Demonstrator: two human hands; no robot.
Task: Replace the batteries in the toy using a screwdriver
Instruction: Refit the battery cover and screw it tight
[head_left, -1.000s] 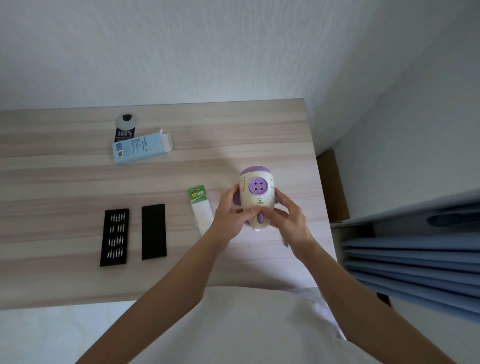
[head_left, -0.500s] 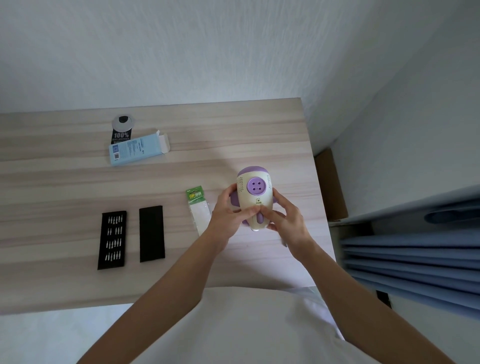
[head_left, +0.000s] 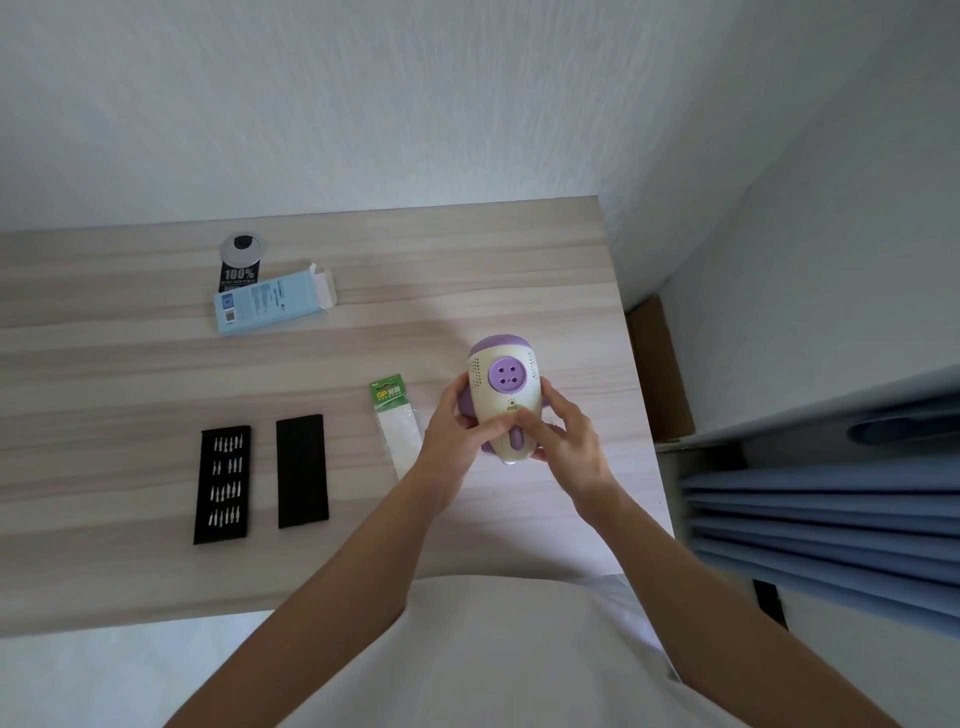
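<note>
A cream and purple toy (head_left: 504, 384) is held just above the wooden table (head_left: 130, 364), its underside with a purple round cap facing me. My left hand (head_left: 457, 431) grips its left side, thumb pressed on the lower body. My right hand (head_left: 563, 441) holds the right side, fingers on the same lower spot near a small latch mark. A green-topped battery pack (head_left: 396, 426) lies flat just left of my left hand. A black tray of screwdriver bits (head_left: 222, 484) and its black lid (head_left: 302, 471) lie further left. No screwdriver handle is visible.
A light blue opened carton (head_left: 270, 307) lies at the back left, beside a black tag and a round grey cable grommet (head_left: 242, 248). The table's right edge meets a white wall; blue curtains (head_left: 831, 519) hang at the right.
Both hands hold the toy in nearly the same place; my right fingers have shifted slightly on its lower body. The view drifted a little.
</note>
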